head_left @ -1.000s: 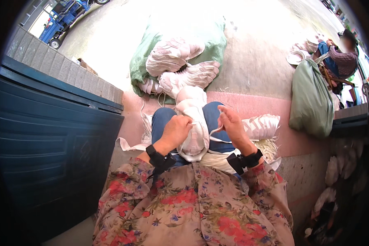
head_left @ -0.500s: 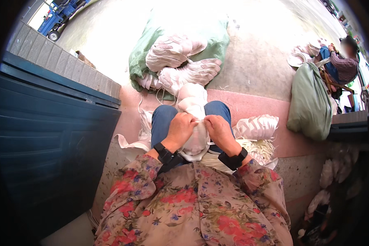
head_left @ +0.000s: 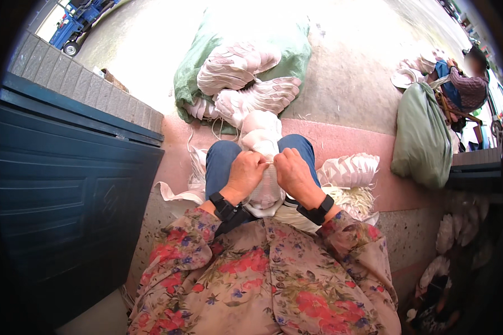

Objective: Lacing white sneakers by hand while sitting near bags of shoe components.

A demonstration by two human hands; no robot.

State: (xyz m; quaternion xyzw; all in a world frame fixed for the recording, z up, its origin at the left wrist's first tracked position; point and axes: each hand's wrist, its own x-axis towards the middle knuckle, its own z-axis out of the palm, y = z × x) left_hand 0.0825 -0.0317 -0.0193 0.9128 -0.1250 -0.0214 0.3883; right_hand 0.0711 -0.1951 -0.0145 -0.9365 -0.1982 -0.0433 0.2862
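Between my knees lies a white mesh shoe upper [head_left: 267, 192], its rounded end toward me. My left hand [head_left: 246, 174] is closed in a pinch at its middle, from the left side. From the right, my right hand [head_left: 295, 174] pinches close beside it, fingertips almost meeting the left ones. A thin white lace [head_left: 269, 162] shows between the fingertips, though its ends are hidden by my fingers. Just beyond my hands, a stack of more white uppers [head_left: 260, 125] leads toward a green sack [head_left: 187, 78].
Nested bundles of white uppers [head_left: 235, 67] lie on the sack. To my right are another bundle [head_left: 350, 169] and a heap of pale laces [head_left: 355, 201]. A blue door [head_left: 72, 201] stands at left. Farther right, a full green sack [head_left: 423, 137] stands near a seated person [head_left: 468, 89].
My right hand has shifted slightly left and up, closer to my left hand, and its fingers have curled more. My left hand has barely moved.
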